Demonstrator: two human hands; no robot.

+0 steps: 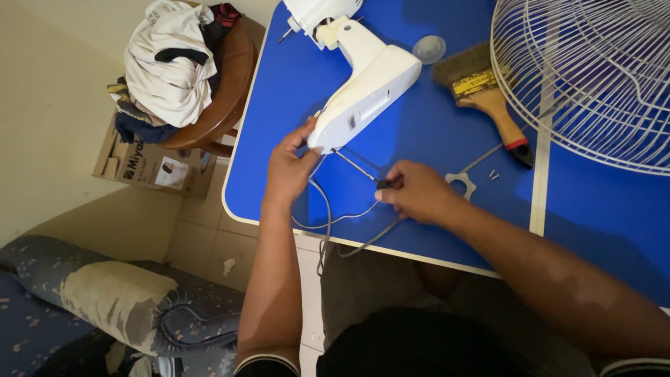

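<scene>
Now the left hand has its fingers curled around the lower end of the white fan body, which lies on the blue table. The right hand pinches a screwdriver, tip at the body. A paintbrush and wire fan guard lie nearby; a chair with clothes stands beside.

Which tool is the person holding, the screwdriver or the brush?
The screwdriver. The right hand grips its dark handle, tip at the white fan body. The brush lies untouched further up the blue table.
</scene>
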